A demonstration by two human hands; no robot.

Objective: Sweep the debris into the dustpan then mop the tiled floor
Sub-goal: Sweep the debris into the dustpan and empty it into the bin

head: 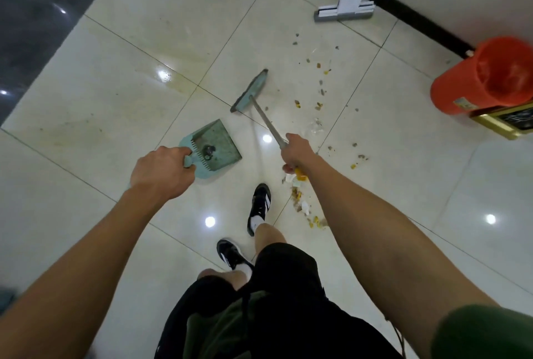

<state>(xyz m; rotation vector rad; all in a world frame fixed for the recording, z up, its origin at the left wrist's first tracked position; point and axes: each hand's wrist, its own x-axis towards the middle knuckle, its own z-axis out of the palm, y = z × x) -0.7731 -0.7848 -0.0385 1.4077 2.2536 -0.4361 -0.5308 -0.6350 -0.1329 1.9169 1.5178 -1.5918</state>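
The sweeping step is in hand: the broom (250,91) is gripped by the right hand (297,153), the dustpan (213,142), apparently nearly empty, by the left hand (160,169), so the debris (318,90) must next be drawn leftward into it, with the mop (344,9) unused by the wall.

Floor (138,49): pale glossy tiles.
Debris (318,104): scattered right of centre.
Mop (344,10): head down by the wall.
Bucket (487,75): orange, far right.
Shoes (258,205): black, on the tiles.
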